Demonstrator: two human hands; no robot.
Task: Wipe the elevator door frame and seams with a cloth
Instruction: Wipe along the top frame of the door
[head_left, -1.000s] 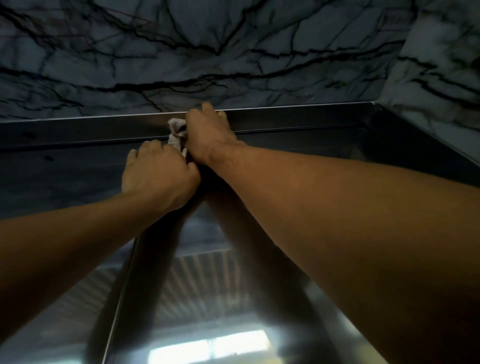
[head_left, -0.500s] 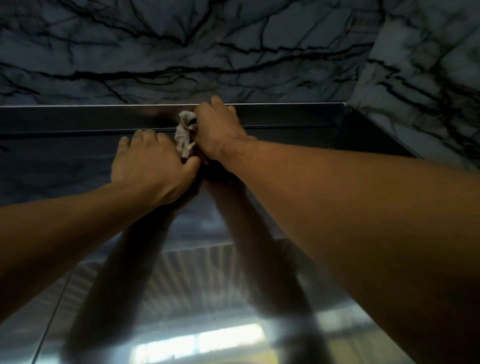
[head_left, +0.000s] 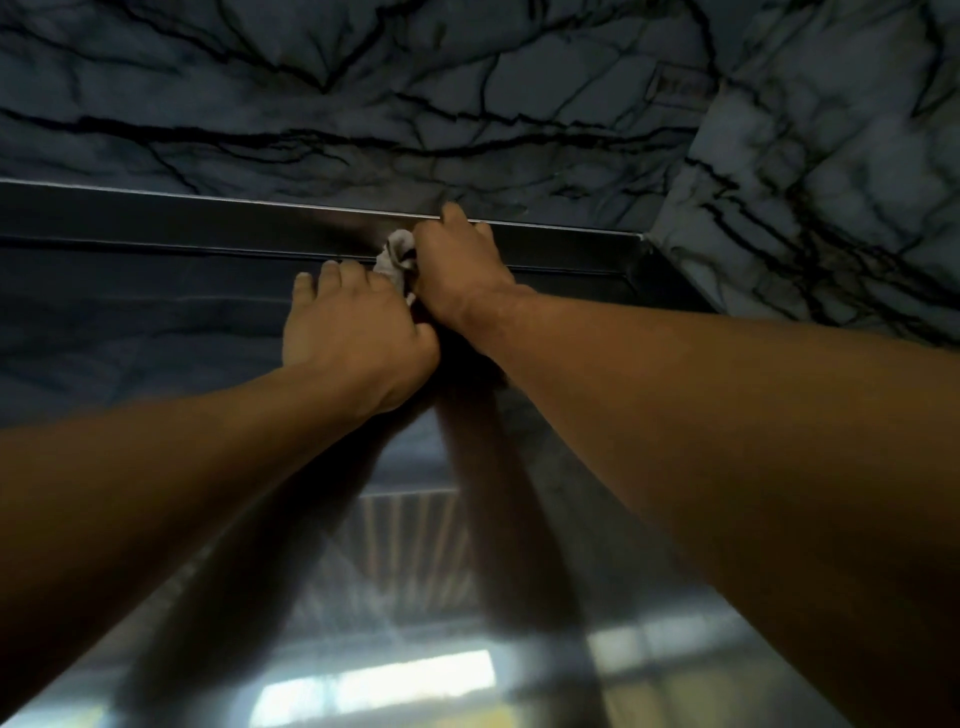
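Both hands have slid rightward along the frame (head_left: 218, 221), right hand (head_left: 460, 270) clutching the cloth (head_left: 395, 257), left hand (head_left: 348, 332) pressed flat (top seam underway; corner next).

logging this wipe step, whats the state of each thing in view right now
cloth: bunched up, pressed against the top door frame, mostly hidden by the hands
right hand: closed over the cloth, fingertips at the frame's upper edge
left hand: lying flat just below the frame, beside the cloth, touching the right hand
door frame: dark metal, its seam running under the cloth
elevator door: shut, shiny, reflecting both arms
marble wall: veined, untouched
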